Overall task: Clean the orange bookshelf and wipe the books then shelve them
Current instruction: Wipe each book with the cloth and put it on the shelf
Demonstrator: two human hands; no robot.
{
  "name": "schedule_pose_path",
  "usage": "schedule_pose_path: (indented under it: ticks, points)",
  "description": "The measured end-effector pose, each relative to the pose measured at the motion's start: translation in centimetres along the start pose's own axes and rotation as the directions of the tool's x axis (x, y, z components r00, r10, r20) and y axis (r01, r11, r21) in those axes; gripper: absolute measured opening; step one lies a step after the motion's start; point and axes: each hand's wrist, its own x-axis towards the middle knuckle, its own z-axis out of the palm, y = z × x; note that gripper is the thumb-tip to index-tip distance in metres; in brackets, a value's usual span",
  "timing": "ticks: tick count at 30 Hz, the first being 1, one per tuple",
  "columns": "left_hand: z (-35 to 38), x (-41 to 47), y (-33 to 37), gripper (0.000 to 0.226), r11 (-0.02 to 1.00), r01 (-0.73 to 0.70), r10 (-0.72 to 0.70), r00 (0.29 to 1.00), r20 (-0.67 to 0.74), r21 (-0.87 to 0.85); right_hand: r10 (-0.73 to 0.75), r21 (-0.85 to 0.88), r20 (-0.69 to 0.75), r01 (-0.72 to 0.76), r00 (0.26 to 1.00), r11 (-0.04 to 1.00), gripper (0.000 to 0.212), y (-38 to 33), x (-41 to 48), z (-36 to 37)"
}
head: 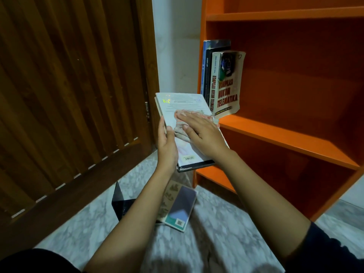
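My left hand (167,146) grips the left edge of a white-covered book (181,105) held in front of the orange bookshelf (275,134). My right hand (201,133) lies flat with straight fingers on a pinkish cloth (180,133), pressing it against the book's cover. Three books stand upright at the left end of the middle shelf; the outermost reads "Kompilasi Hukum Telematika" (228,83). Another book (177,205) lies on the marble floor below my arms.
A dark wooden slatted door (69,95) fills the left. A black bookend (122,201) stands on the marble floor (216,223) next to the lying book. The shelves to the right of the standing books and the lower shelves hold nothing.
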Motion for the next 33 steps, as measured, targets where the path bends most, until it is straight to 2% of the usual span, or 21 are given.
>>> schedule_pose_path:
  ticks: [9,15,20,22,24,26,28,30,31,33]
  points:
    - [-1.5,1.4,-1.0,0.048,0.983,0.069,-0.088,0.99,-0.109,-0.173,-0.029,0.071,0.053,0.025,0.998,0.997,0.042,-0.1,-2.3,2.3]
    - [-2.3,1.8,-1.5,0.049,0.982,0.041,-0.074,0.982,-0.175,-0.184,-0.129,0.066,-0.036,0.132,0.991,0.989,0.04,-0.9,-4.7,4.1]
    - [-2.8,1.9,-1.5,0.048,0.983,0.03,-0.059,0.985,-0.163,-0.179,-0.234,0.052,-0.164,0.245,0.958,0.968,0.033,0.1,-6.8,5.4]
    - [-2.8,1.8,-1.3,0.048,0.988,0.017,-0.038,0.99,-0.135,-0.15,-0.167,0.065,-0.202,0.184,0.965,0.981,0.035,1.3,-7.5,5.5]
    - [-2.8,1.8,-1.1,0.046,0.99,-0.015,0.001,0.996,-0.094,-0.142,0.048,0.142,-0.259,-0.011,0.965,0.99,0.041,2.5,-8.1,5.3]
    - [-2.7,1.8,-0.9,0.043,0.99,-0.025,0.015,0.998,-0.068,-0.14,0.339,0.294,-0.33,-0.245,0.881,0.924,0.042,3.7,-8.4,4.6]
    - [-2.7,1.9,-1.0,0.044,0.989,-0.027,0.017,0.997,-0.069,-0.143,0.496,0.391,-0.436,-0.338,0.751,0.856,0.037,4.2,-8.2,3.5]
    - [-2.6,1.9,-1.4,0.047,0.989,-0.034,0.024,0.997,-0.072,-0.146,0.465,0.375,-0.555,-0.292,0.689,0.88,0.033,3.5,-7.6,2.5]
    - [-2.4,1.9,-1.5,0.048,0.99,-0.037,0.028,0.997,-0.071,-0.132,0.403,0.345,-0.589,-0.232,0.701,0.909,0.033,2.8,-7.1,2.2]
    - [-1.7,1.5,-1.4,0.049,0.994,-0.036,0.031,0.998,-0.056,-0.099,0.24,0.263,-0.565,-0.103,0.79,0.959,0.034,1.4,-6.0,2.2]
